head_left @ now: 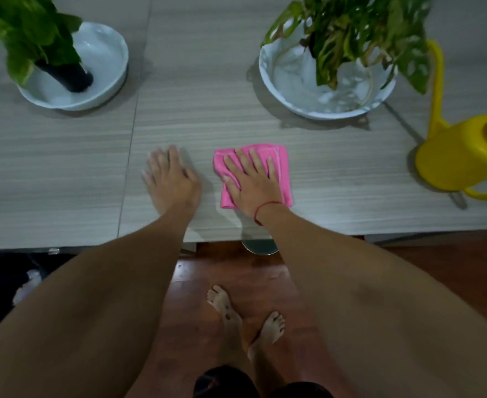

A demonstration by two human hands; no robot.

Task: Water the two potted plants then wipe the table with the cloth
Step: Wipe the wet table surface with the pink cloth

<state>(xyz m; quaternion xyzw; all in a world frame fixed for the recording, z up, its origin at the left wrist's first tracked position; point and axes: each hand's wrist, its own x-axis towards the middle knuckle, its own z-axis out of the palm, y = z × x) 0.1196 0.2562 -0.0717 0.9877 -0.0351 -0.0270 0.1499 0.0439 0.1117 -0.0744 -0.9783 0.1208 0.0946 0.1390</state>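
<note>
Beyond the right hand (pixel 250 185), up and to its right, a white bowl (pixel 282 90) holds a droopy, yellowing plant (pixel 360 33); farther right sits a glossy yellow watering can (pixel 460 156) with a long curved spout. Beyond the left hand (pixel 169 179), to its left, a second white bowl (pixel 107 58) carries a leafy green plant (pixel 32 30). The tabletop (pixel 64 168) is grey with fine streaked grain. The right hand lies flat, fingers spread, pressing a folded pink cloth (pixel 282 168); the left hand rests open just beside it, palm on the tabletop.

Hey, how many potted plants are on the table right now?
2. One potted plant stands in a white bowl at the table's far left; the other plant sits in a white bowl at far right, beside the yellow watering can.
</note>
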